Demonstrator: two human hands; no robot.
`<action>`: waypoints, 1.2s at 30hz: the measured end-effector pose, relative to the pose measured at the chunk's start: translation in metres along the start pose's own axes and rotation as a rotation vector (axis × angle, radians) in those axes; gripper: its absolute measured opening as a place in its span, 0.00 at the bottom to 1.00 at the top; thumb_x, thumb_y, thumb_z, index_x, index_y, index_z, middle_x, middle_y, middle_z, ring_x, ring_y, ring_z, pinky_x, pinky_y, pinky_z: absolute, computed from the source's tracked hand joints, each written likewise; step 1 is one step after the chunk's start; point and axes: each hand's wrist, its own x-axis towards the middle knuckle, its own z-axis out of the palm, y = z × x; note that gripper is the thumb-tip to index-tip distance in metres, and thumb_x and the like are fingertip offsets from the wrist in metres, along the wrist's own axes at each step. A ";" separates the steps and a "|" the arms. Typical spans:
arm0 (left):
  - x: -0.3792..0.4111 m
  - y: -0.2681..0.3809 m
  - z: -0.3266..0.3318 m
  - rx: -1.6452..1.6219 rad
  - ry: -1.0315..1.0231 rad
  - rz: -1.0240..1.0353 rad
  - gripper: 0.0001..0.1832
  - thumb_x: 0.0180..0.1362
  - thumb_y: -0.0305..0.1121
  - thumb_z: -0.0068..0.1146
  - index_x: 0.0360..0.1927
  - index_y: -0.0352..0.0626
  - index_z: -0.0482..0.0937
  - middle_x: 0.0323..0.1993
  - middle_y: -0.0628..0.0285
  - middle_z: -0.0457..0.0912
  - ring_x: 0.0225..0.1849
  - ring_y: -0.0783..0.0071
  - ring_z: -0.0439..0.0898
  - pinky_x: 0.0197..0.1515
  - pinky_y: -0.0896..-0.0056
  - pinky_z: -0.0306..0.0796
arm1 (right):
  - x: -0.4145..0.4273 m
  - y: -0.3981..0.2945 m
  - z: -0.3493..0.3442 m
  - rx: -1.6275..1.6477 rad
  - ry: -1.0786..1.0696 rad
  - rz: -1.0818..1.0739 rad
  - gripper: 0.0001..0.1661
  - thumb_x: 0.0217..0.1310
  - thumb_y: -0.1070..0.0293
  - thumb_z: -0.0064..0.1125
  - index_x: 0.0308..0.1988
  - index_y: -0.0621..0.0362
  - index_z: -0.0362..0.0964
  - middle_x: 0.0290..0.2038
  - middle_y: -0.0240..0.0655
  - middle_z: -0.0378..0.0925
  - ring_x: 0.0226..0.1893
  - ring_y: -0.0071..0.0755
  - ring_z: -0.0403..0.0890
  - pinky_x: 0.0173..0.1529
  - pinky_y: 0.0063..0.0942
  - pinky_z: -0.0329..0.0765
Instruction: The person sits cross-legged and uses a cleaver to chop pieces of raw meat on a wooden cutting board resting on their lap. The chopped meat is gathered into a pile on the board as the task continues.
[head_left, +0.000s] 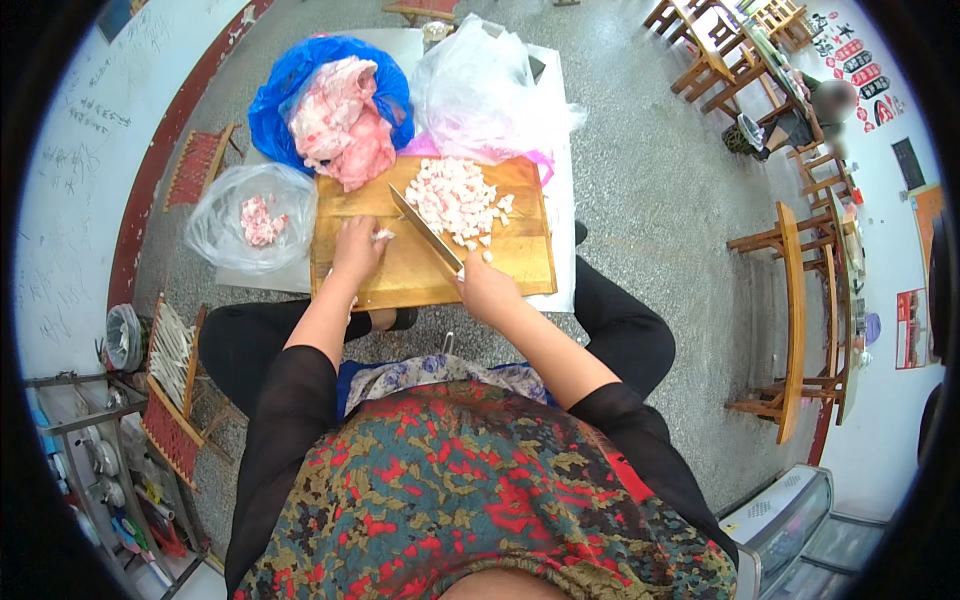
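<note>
My right hand (487, 290) grips the handle of a kitchen knife (426, 229), whose blade slants up and left over a wooden cutting board (352, 289). Close to the board's left side, my left hand (358, 251) has a small whitish scrap (383, 234) at its fingertips. Right of the blade lies a pile of diced pale fat or fatty meat (450, 196). Large pink-white pieces of raw fat (337, 120) fill a blue plastic bag (262, 112) and overhang the board's upper left corner. A clear plastic bag (210, 232) at the left holds small pink pieces (262, 222).
Beyond the board, clear plastic bags (476, 97) lie on the low table (562, 277). Woven-seat folding stools (196, 166) stand at the left. Wooden benches (791, 322) line the right, where a person (817, 112) sits. A metal shelf (86, 427) stands at lower left.
</note>
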 end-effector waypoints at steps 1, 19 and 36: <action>-0.005 -0.001 -0.002 -0.013 -0.028 0.002 0.15 0.47 0.31 0.71 0.38 0.45 0.77 0.42 0.55 0.79 0.47 0.50 0.75 0.49 0.51 0.70 | -0.003 0.004 -0.001 0.016 0.007 -0.020 0.23 0.68 0.53 0.54 0.45 0.64 0.64 0.36 0.60 0.81 0.39 0.66 0.82 0.44 0.53 0.77; 0.006 0.049 0.002 0.084 0.029 0.115 0.18 0.52 0.30 0.62 0.48 0.42 0.79 0.51 0.51 0.76 0.55 0.50 0.73 0.57 0.53 0.68 | -0.039 0.056 -0.001 0.408 0.119 0.105 0.22 0.70 0.56 0.58 0.37 0.67 0.65 0.19 0.41 0.75 0.16 0.33 0.76 0.22 0.35 0.72; -0.004 0.053 0.034 -0.096 -0.122 0.295 0.03 0.48 0.26 0.62 0.27 0.42 0.78 0.31 0.55 0.78 0.38 0.48 0.78 0.40 0.49 0.71 | -0.006 0.002 0.004 -0.077 0.064 0.036 0.19 0.67 0.58 0.55 0.43 0.64 0.64 0.32 0.57 0.81 0.34 0.66 0.82 0.40 0.55 0.78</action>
